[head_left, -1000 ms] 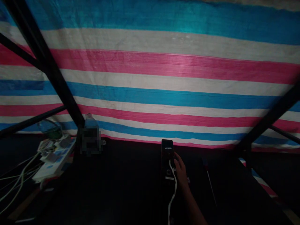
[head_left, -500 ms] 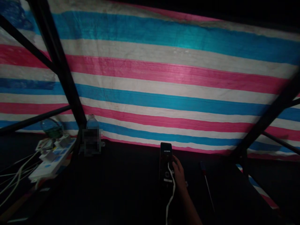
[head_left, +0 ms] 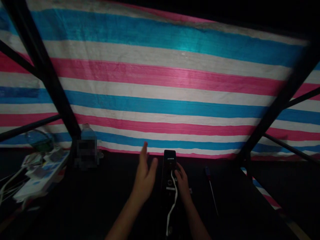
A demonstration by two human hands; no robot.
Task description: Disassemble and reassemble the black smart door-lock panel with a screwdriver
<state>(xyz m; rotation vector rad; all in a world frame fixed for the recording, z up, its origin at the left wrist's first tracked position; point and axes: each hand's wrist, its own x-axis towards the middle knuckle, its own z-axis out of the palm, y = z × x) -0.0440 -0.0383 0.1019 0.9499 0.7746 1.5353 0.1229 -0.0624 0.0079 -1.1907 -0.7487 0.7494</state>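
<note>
- Two bare hands work over a dark tabletop (head_left: 115, 186), well apart from each other.
- Left hand (head_left: 145, 180) hangs free, fingers stretched toward the far side, thumb spread, nothing in its grasp; it is just left of a slim dark device (head_left: 166, 176).
- Right hand (head_left: 183, 185) curls at the device's right edge, fingertips seemingly against it; from where I stand, I cannot tell whether it grips.
- That device lies mid-table between both hands, pointing to the far side, with pale labels on its face.
- White cable (head_left: 175, 195) runs from the device's face toward the near edge.
- Well right, a screwdriver (head_left: 208, 172) lies with its handle to the far side.
- Far left, a white power strip (head_left: 37, 185) holds plugs, near a clear bottle (head_left: 87, 132).
- Behind everything hangs a striped sheet (head_left: 160, 103).
</note>
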